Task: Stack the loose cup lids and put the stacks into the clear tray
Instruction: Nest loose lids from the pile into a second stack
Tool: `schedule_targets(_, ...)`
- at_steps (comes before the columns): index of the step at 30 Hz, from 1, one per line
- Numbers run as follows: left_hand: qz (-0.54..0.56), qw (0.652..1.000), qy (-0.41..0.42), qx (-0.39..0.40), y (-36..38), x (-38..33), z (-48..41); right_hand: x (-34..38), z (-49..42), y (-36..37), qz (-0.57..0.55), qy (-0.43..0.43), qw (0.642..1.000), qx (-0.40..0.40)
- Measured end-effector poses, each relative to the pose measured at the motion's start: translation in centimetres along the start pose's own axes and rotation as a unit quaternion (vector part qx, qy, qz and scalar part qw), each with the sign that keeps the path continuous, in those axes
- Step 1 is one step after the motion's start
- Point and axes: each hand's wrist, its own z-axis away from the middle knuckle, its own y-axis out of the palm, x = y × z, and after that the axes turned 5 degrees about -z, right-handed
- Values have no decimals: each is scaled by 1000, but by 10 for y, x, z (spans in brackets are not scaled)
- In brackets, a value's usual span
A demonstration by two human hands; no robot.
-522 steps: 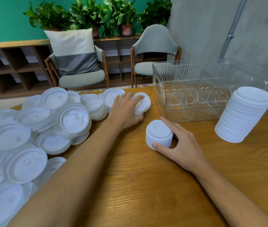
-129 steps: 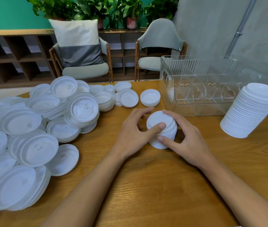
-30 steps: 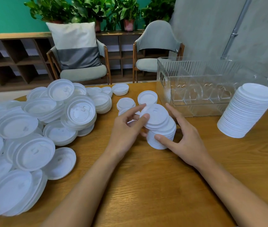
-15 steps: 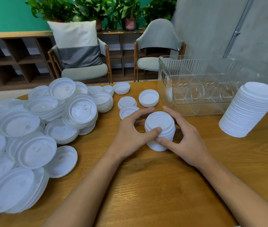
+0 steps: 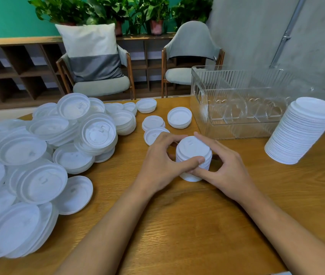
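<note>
The left hand (image 5: 157, 165) and right hand (image 5: 227, 171) clasp the stack (image 5: 194, 149) from nine and three o'clock, likely squaring it. The tray (image 5: 237, 128) sits at one o'clock.

Bright, even light, soft shadows; wide-angle warping, with loose lids (image 5: 11, 229) blurred at the left edge.
</note>
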Motion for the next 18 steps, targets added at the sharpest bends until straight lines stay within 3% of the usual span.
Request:
schedule_targets(3,3,1000,5,22,-7,6,-2,2,0,0,5,-1,1000,-9)
schedule_targets(5,-4,1000,-5,-6,-11,14,-3,3,-1,0,8,4,1000,-17)
schedule_targets(8,-153,985,3,-81,-15,32,-6,2,-1,-1,18,13,1000,-22)
schedule_targets(11,-246,968,-16,-51,-14,43,-9,2,0,-2,17,20,999,-20)
schedule_targets(18,-275,957,-26,-86,-17,39,-8,2,0,-2,19,29,999,-14)
